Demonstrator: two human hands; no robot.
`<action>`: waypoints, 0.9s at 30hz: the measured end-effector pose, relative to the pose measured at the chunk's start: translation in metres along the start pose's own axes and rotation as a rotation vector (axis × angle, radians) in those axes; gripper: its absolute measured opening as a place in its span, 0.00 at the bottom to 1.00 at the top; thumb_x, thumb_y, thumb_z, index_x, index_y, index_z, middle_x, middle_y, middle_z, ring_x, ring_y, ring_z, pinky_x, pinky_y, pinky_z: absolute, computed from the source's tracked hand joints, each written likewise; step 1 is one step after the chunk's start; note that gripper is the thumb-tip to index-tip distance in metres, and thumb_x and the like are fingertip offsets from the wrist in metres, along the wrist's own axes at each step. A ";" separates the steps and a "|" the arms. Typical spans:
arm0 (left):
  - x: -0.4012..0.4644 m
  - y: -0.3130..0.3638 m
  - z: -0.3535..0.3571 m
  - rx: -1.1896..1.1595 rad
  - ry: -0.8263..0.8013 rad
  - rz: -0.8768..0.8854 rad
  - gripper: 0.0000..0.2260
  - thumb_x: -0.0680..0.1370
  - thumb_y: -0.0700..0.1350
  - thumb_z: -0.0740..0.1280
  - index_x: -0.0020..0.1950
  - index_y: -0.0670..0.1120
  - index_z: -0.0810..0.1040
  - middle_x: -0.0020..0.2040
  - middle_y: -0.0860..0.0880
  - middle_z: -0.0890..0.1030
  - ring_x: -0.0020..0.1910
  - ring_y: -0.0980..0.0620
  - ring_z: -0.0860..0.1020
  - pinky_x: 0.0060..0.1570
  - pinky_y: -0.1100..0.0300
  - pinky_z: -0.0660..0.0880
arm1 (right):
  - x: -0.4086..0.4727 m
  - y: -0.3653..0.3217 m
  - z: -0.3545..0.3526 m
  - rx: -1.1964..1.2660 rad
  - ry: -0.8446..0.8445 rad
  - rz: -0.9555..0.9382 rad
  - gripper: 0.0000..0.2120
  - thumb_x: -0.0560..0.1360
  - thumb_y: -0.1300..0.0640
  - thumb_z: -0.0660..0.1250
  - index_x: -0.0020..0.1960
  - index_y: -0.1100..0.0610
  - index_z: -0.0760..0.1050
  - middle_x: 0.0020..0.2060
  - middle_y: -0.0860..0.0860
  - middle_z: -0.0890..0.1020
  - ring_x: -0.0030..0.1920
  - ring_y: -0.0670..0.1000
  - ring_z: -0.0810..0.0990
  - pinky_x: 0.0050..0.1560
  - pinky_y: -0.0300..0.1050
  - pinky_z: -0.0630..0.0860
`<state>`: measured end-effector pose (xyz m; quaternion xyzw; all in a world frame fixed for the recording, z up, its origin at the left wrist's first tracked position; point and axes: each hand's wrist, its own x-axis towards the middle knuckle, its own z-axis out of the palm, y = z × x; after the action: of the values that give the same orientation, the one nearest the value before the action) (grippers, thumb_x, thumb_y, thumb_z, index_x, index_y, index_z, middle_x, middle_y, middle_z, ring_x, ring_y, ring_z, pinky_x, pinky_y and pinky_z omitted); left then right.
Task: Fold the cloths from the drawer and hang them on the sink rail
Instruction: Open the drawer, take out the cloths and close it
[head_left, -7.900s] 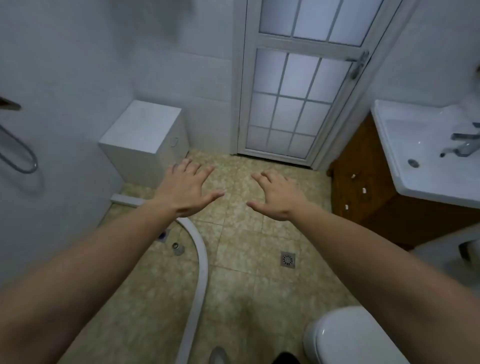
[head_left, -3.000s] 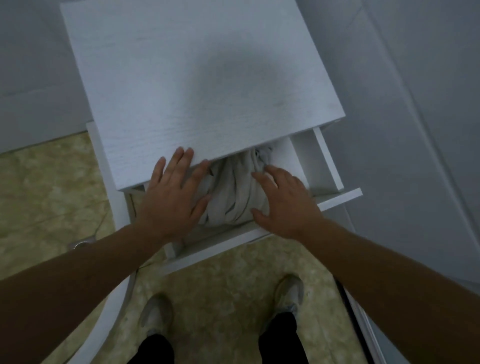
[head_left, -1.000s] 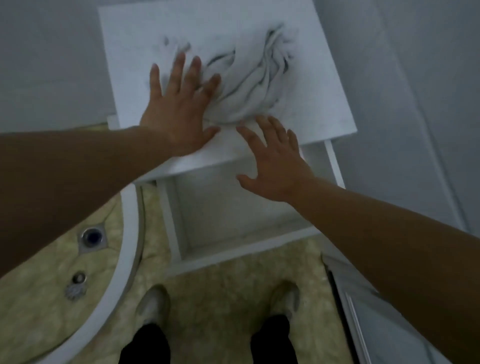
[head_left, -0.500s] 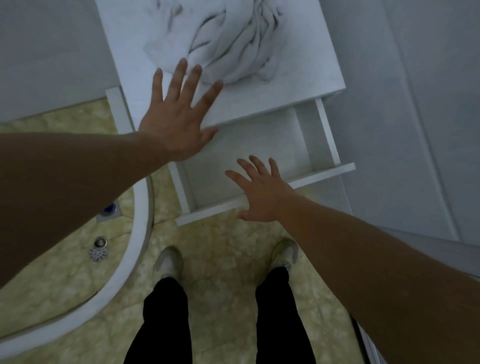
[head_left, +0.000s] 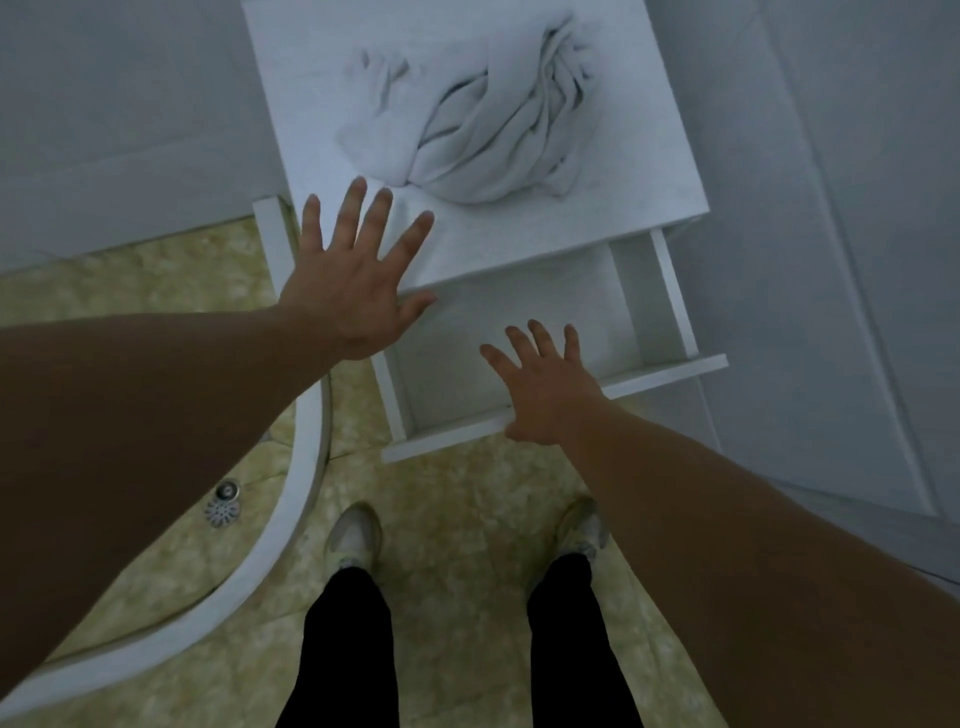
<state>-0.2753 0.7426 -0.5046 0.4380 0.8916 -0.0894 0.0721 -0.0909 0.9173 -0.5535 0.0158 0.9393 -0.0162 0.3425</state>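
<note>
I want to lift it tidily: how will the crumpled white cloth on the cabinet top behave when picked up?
The crumpled white cloth lies in soft deep folds, so it will probably droop and unravel. It looks light. On the smooth white cabinet top it would likely slide when pushed.

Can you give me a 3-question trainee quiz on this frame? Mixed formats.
1. True or false: the cloths lie crumpled on top of the cabinet.
2. Multiple choice: the drawer is A) shut, B) pulled open with no cloth visible inside, C) open and full of cloths.
3. Fill in: the right hand is at the drawer's ____ panel, while the left hand is spread at the cabinet's front edge.

Key: 1 true; 2 B; 3 front.
</note>
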 end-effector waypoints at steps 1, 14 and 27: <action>0.002 0.002 0.005 -0.008 -0.009 -0.007 0.35 0.77 0.70 0.38 0.80 0.55 0.40 0.81 0.41 0.48 0.79 0.39 0.41 0.74 0.34 0.44 | 0.005 0.001 0.000 -0.025 -0.002 -0.020 0.54 0.71 0.33 0.70 0.80 0.46 0.36 0.81 0.56 0.42 0.79 0.63 0.38 0.74 0.73 0.40; 0.049 -0.008 0.058 -0.153 -0.161 -0.284 0.37 0.75 0.72 0.35 0.79 0.54 0.37 0.80 0.43 0.38 0.78 0.41 0.36 0.74 0.34 0.42 | 0.015 0.022 0.021 0.060 0.192 -0.092 0.45 0.73 0.39 0.68 0.80 0.46 0.45 0.80 0.55 0.46 0.80 0.59 0.42 0.76 0.67 0.40; 0.046 0.000 0.082 -0.197 -0.034 -0.311 0.34 0.77 0.70 0.35 0.80 0.55 0.38 0.80 0.43 0.39 0.78 0.42 0.36 0.74 0.35 0.42 | 0.036 0.033 0.016 -0.031 0.343 -0.108 0.52 0.67 0.32 0.71 0.79 0.45 0.45 0.79 0.57 0.49 0.79 0.61 0.45 0.75 0.69 0.41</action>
<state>-0.2988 0.7597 -0.5935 0.2839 0.9518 -0.0191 0.1149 -0.1067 0.9504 -0.5898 -0.0373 0.9835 -0.0168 0.1760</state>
